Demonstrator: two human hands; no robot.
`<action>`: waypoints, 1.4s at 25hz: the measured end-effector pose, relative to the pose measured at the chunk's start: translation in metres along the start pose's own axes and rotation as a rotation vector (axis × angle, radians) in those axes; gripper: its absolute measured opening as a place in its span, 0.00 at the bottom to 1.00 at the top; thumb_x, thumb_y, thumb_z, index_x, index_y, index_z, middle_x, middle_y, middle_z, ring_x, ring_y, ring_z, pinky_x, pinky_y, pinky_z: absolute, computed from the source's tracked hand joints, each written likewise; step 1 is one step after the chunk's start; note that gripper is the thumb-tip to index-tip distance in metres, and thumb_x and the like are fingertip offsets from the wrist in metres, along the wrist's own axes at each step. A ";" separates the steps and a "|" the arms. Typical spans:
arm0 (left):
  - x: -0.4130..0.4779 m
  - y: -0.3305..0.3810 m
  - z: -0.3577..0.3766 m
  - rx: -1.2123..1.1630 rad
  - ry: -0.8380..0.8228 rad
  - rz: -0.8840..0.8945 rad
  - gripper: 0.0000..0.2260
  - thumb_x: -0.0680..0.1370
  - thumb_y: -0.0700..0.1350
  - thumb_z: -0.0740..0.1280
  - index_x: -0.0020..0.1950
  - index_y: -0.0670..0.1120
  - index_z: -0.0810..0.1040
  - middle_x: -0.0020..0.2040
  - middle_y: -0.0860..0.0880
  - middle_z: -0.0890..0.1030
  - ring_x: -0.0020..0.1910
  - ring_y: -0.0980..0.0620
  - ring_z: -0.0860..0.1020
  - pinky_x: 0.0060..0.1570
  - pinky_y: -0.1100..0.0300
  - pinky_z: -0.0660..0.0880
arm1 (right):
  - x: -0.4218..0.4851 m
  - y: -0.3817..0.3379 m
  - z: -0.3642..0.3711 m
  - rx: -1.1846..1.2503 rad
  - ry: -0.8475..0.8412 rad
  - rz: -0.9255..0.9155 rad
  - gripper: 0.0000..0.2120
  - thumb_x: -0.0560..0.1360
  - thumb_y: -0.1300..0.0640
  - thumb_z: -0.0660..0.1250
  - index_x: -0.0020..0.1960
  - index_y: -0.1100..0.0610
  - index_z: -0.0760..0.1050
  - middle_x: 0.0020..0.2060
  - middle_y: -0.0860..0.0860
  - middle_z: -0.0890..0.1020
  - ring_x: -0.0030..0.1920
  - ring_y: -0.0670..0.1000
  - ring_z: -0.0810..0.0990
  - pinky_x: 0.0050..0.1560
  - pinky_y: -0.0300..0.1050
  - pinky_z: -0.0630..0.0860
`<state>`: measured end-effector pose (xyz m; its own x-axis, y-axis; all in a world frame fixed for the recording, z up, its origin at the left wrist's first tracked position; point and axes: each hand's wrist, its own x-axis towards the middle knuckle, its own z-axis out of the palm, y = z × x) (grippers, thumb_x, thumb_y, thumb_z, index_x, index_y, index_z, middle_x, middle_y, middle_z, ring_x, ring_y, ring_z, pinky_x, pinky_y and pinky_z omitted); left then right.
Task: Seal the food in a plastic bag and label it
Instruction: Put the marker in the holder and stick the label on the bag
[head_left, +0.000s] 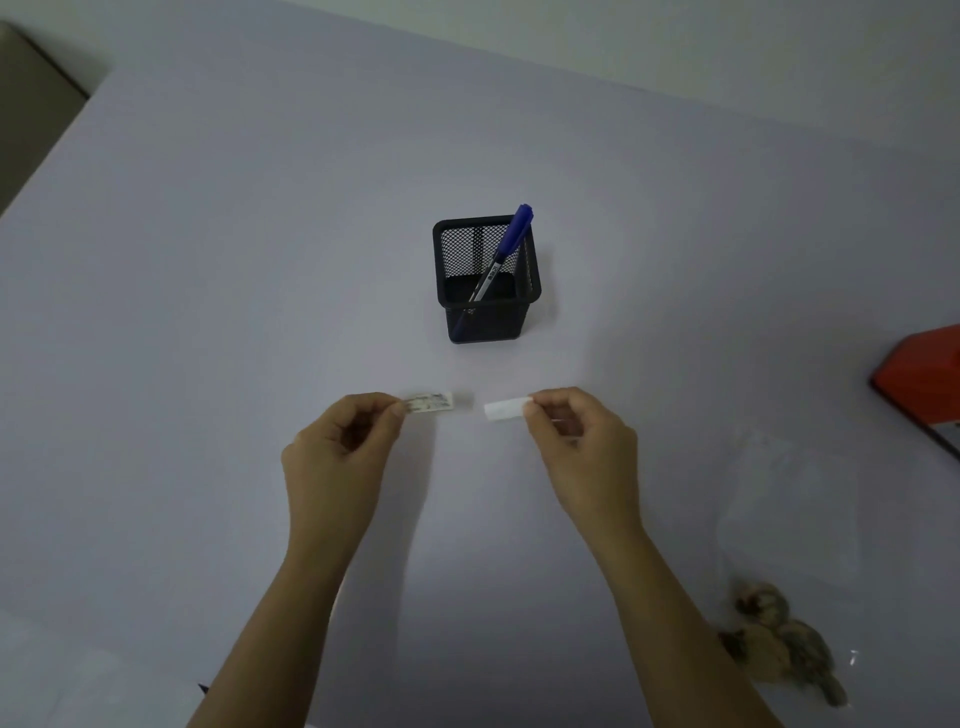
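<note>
Two hands hold strips crosswise: the left hand (337, 447) pinches a small written white label (428, 402), the right hand (576, 441) a blank white strip (506, 409). The clear plastic bag (789, 519) of brown food (769, 639) lies right, nearer the right hand.

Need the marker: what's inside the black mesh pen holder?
One blue marker pen leans in the black mesh pen holder, cap up. Its lower end is veiled by the front mesh.

Dim, bluish light; brightest at my desk (519, 374) centre, corners darkened. Faint soft shadows. Edges bowed, detail slightly blurred.
</note>
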<state>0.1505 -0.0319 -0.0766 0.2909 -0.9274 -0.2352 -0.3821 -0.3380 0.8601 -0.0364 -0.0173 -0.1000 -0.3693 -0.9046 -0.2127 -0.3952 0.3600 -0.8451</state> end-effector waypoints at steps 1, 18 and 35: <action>0.001 -0.001 -0.001 -0.027 0.013 -0.046 0.04 0.74 0.44 0.70 0.41 0.54 0.82 0.37 0.53 0.83 0.36 0.57 0.79 0.42 0.63 0.76 | 0.000 0.002 0.007 -0.153 0.026 -0.055 0.02 0.73 0.54 0.67 0.44 0.51 0.78 0.36 0.43 0.81 0.39 0.46 0.78 0.35 0.37 0.75; -0.100 0.076 0.162 -0.099 -0.719 -0.198 0.03 0.73 0.39 0.70 0.44 0.41 0.83 0.33 0.45 0.83 0.31 0.57 0.79 0.37 0.66 0.78 | -0.038 0.102 -0.217 -0.287 0.087 -0.013 0.14 0.73 0.60 0.68 0.58 0.55 0.74 0.50 0.45 0.76 0.52 0.42 0.74 0.51 0.28 0.65; -0.113 0.073 0.236 0.284 -0.715 -0.007 0.03 0.71 0.43 0.72 0.37 0.48 0.84 0.32 0.47 0.84 0.38 0.43 0.83 0.49 0.46 0.80 | -0.029 0.169 -0.219 -0.322 -0.044 -0.216 0.20 0.69 0.44 0.63 0.59 0.48 0.71 0.61 0.43 0.74 0.62 0.41 0.68 0.59 0.38 0.56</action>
<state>-0.1179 0.0104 -0.0939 -0.3067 -0.7703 -0.5591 -0.6211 -0.2831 0.7308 -0.2764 0.1199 -0.1294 -0.2156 -0.9737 -0.0734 -0.7062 0.2074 -0.6769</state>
